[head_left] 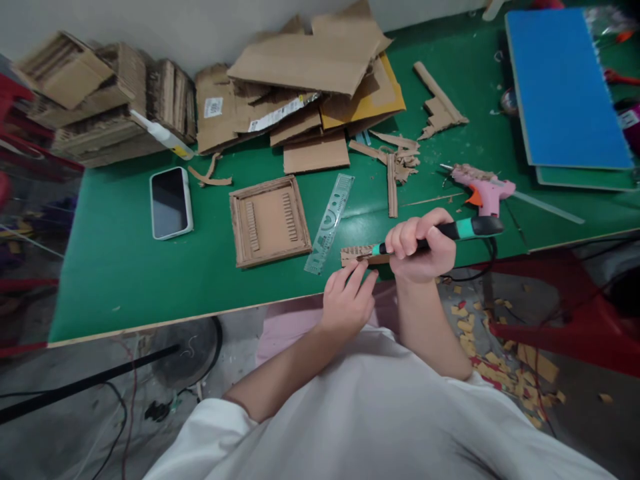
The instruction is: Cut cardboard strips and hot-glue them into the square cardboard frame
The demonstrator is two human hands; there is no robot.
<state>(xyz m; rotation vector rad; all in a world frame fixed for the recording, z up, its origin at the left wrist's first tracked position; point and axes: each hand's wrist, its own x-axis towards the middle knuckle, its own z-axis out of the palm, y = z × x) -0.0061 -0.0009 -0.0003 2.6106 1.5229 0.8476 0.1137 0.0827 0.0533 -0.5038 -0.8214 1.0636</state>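
My right hand (421, 245) is closed around a black and teal utility knife (463, 229). The knife's tip meets a small corrugated cardboard strip (354, 253) near the table's front edge. My left hand (349, 293) has its fingers stretched out and slightly apart, the fingertips on the strip's near side; its thumb is hidden. Left of the strip lies a clear plastic ruler (329, 225). Beyond that sits a shallow square cardboard tray (270, 223) with two ridged strips inside.
A pink glue gun (483, 188) lies to the right, near a blue folder (567, 90). Cardboard sheets (305, 63) and stacked cardboard (110, 107) line the back. A phone (171, 203) and a white glue bottle (163, 137) are at left. Scraps (403, 163) lie on the green table (135, 280).
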